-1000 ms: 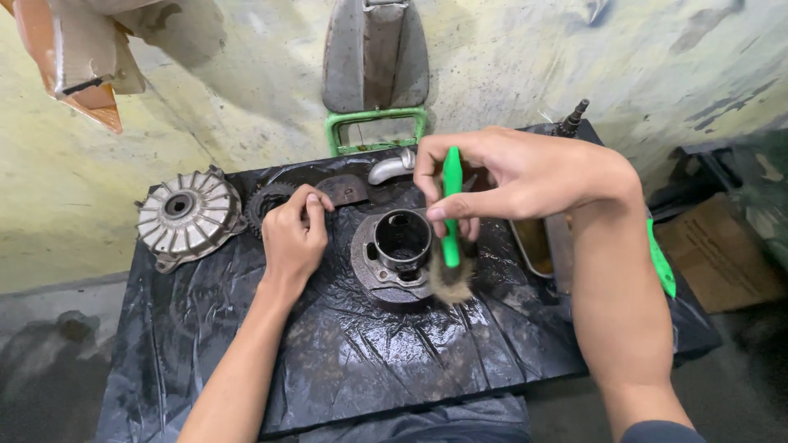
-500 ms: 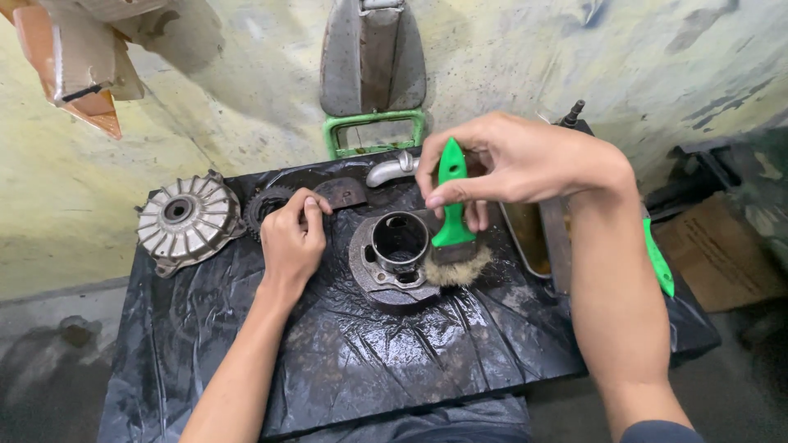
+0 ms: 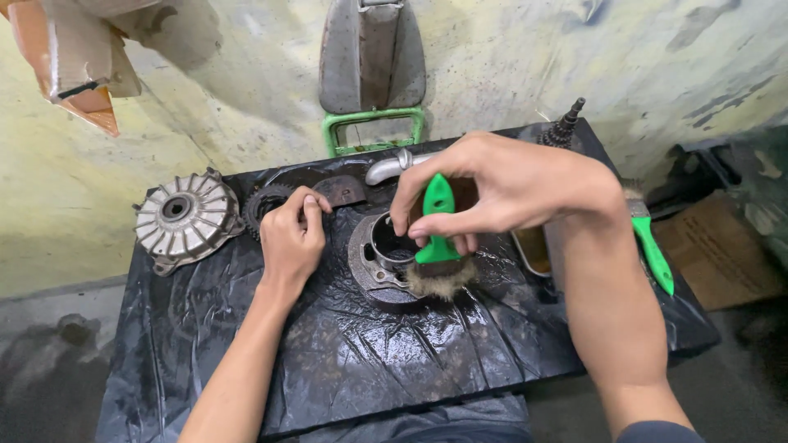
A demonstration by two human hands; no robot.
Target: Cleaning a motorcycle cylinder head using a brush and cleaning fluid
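- Fingers [image 3: 427, 220] of right hand [image 3: 509, 184] pinching green-handled brush [image 3: 437, 234], bristles pressed on right rim of round metal engine part [image 3: 377, 256].
- Engine part lying near middle of black wet sheet [image 3: 345, 361], open bore facing up.
- Left hand [image 3: 289, 238] curled at part's left side, fingertips drawn together and resting on sheet; whether anything is pinched, cannot tell.
- Dark gear [image 3: 258, 207] just beyond left hand, finned silver hub [image 3: 182, 220] at left edge, partly over it.
- Chrome pipe [image 3: 390, 166] near far edge.
- Second green brush [image 3: 652, 250] at right edge, threaded shaft [image 3: 565, 125] at far right corner.
- Green frame [image 3: 373, 127] against wall behind.
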